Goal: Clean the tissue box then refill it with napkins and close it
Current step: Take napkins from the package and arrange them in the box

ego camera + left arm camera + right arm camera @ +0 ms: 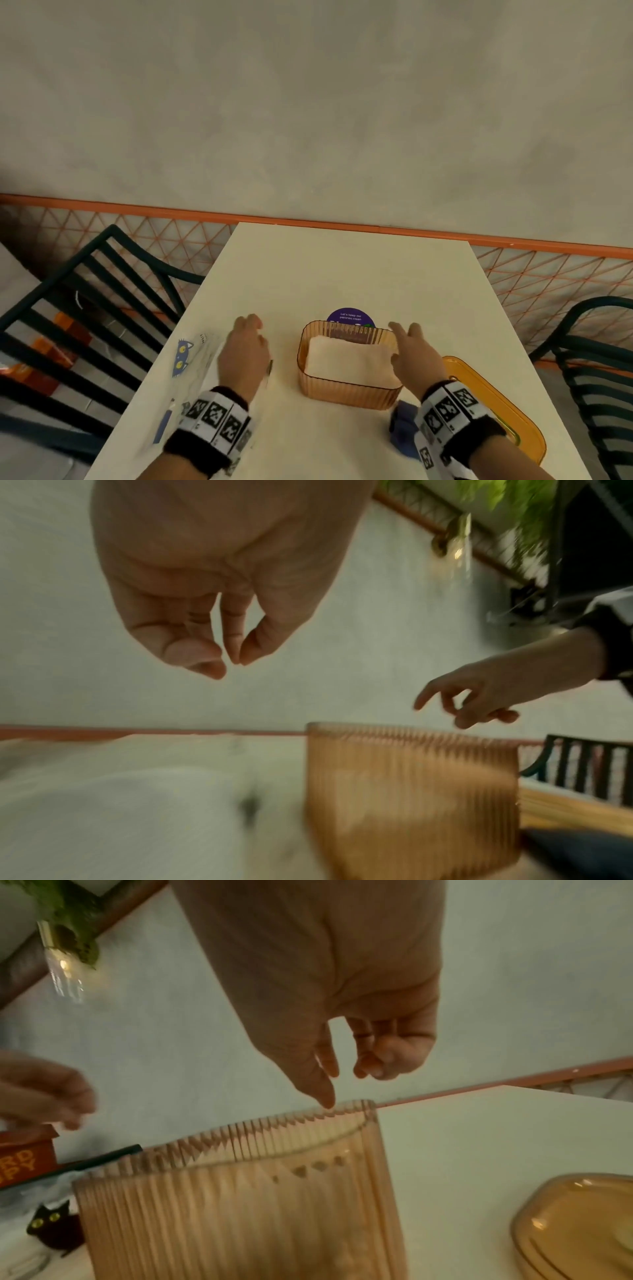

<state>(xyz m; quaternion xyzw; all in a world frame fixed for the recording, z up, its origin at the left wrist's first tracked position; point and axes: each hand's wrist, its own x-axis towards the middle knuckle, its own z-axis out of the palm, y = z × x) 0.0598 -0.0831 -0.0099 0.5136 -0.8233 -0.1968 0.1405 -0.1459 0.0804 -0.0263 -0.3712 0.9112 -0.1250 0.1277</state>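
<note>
A ribbed, translucent amber box (347, 387) is seen lidless at the table's (342, 274) centre, filled with white napkins (349, 359). Its amber lid (507, 407) lies at 3 o'clock. The left hand (245, 353), loosely curled and empty, is held at 9 o'clock; the right hand (416, 359), fingers relaxed and empty, hovers over the box's right rim.

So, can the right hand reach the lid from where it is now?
Probably yes. The right hand is empty, at the right edge of the tissue box, and the lid lies flat just to its right on the table with nothing between them.
</note>
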